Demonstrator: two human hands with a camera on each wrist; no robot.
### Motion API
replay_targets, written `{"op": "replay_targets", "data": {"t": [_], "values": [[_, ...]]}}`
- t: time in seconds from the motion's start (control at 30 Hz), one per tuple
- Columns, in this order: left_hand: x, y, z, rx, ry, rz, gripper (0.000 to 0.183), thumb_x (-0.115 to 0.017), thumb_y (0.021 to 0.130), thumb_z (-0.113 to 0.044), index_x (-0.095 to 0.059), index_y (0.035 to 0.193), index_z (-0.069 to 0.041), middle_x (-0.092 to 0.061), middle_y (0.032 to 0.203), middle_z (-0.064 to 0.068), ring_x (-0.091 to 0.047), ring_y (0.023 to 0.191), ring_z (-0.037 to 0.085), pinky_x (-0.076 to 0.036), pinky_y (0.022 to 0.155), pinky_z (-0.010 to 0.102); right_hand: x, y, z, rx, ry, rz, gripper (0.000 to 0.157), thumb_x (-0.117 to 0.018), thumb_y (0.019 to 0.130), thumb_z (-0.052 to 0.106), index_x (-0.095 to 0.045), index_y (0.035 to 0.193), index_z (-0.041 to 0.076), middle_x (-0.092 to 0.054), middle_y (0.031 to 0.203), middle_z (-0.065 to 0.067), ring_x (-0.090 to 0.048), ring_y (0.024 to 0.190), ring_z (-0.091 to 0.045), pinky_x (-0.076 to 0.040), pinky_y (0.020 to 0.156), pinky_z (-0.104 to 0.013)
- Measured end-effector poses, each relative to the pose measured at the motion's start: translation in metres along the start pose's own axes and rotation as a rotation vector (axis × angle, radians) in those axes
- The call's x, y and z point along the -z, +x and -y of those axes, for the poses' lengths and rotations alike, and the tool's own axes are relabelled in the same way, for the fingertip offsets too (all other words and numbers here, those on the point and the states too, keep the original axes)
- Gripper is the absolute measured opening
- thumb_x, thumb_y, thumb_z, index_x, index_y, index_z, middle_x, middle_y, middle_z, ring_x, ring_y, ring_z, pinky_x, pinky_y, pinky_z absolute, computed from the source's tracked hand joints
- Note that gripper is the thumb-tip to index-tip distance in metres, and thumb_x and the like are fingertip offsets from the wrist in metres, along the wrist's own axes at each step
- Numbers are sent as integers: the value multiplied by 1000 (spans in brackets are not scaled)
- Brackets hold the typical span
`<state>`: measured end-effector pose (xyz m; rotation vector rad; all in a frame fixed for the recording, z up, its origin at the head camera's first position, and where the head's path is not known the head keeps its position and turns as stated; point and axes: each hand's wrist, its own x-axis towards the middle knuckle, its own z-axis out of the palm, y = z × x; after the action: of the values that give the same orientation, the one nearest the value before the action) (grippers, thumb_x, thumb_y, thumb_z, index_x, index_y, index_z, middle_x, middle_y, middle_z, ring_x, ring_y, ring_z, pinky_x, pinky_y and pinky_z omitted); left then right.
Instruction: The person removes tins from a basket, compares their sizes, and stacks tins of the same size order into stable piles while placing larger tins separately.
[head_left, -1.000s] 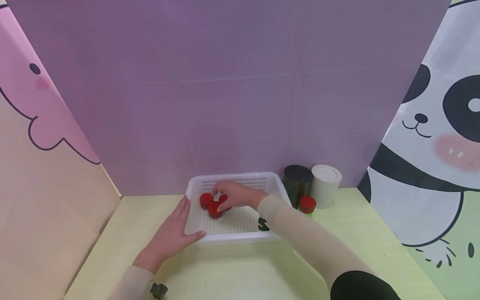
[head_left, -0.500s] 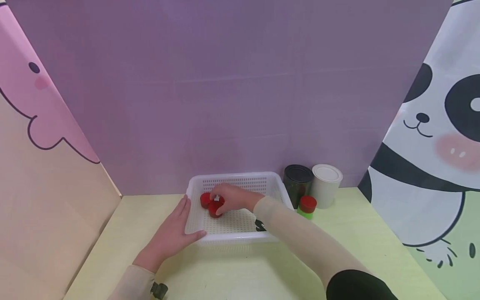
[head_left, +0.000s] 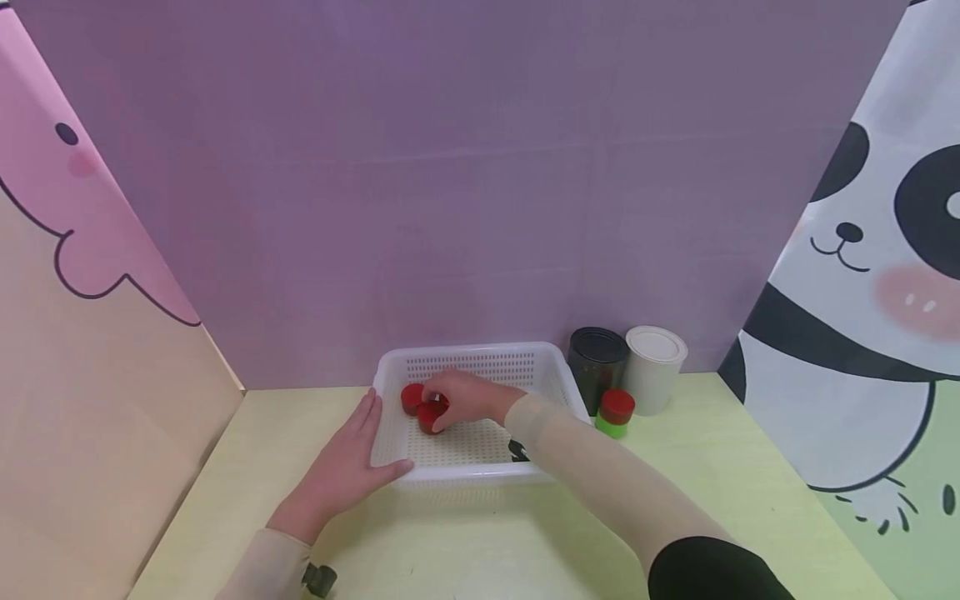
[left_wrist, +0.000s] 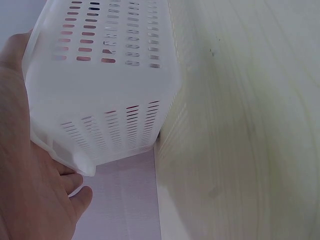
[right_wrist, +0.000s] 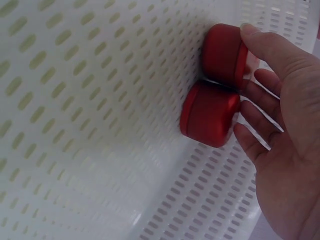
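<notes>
A white perforated plastic basket [head_left: 480,473] stands on the table against the purple backdrop. My left hand [head_left: 345,471] lies spread at its front left corner, fingers along the left rim and thumb on the front rim; the left wrist view shows the fingers [left_wrist: 75,195] by the rim. Inside the basket, my right hand [head_left: 468,396] reaches in from the right. It holds red caps between curled fingers and thumb: the thumb touches one red cap [right_wrist: 225,55] and the fingertips another red cap [right_wrist: 210,112]. A red cap [head_left: 412,399] shows at the left. The hand partly hides the group.
A black canister [head_left: 596,367] and a white canister [head_left: 654,371] stand right of the basket. In front of them is a small green jar with a red lid [head_left: 617,408]. Pale wood table [head_left: 465,550] lies in front; printed panels [head_left: 855,350] flank both sides.
My right hand has shifted slightly left and closed in on the red caps, which now sit closer together, one mostly hidden beneath it. My left hand stays at the basket corner.
</notes>
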<state>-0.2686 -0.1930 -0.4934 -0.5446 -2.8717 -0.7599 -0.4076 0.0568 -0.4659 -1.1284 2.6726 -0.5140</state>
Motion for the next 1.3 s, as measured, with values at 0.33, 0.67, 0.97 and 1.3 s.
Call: {"op": "replay_targets", "data": {"t": [0.33, 0.67, 0.97, 1.3], "values": [[1, 0, 1, -9, -1, -12, 118, -77, 97, -63, -16, 175, 2, -9, 185, 19, -21, 168, 41, -33, 130, 58, -1, 2, 0, 10, -72, 23, 45, -94, 92, 31, -77, 132, 21, -72, 122, 8, -57, 113, -12, -54, 99, -27], [3, -2, -1, -13, 1, -23, 117, -76, 98, -63, -17, 174, 4, -11, 184, 21, -23, 167, 44, -34, 129, 60, 0, -1, 5, 1, -77, 31, 47, -94, 92, 26, -76, 135, 22, -72, 124, 7, -58, 114, -13, -54, 100, -27], [2, -1, -1, -2, 0, -7, 120, -76, 97, -65, -15, 175, 2, -9, 185, 19, -20, 168, 42, -33, 130, 59, 2, -3, 10, 31, -44, 36, 47, -94, 92, 26, -76, 135, 21, -72, 125, 8, -60, 110, -11, -57, 97, -22], [0, 0, 0, 1, 3, -12, 119, -77, 97, -65, -16, 175, 1, -11, 185, 18, -22, 167, 41, -36, 128, 59, 19, -5, 10, 58, 82, 19, 44, -91, 94, 21, -73, 134, 19, -71, 126, 7, -63, 114, -12, -57, 101, -25]]}}
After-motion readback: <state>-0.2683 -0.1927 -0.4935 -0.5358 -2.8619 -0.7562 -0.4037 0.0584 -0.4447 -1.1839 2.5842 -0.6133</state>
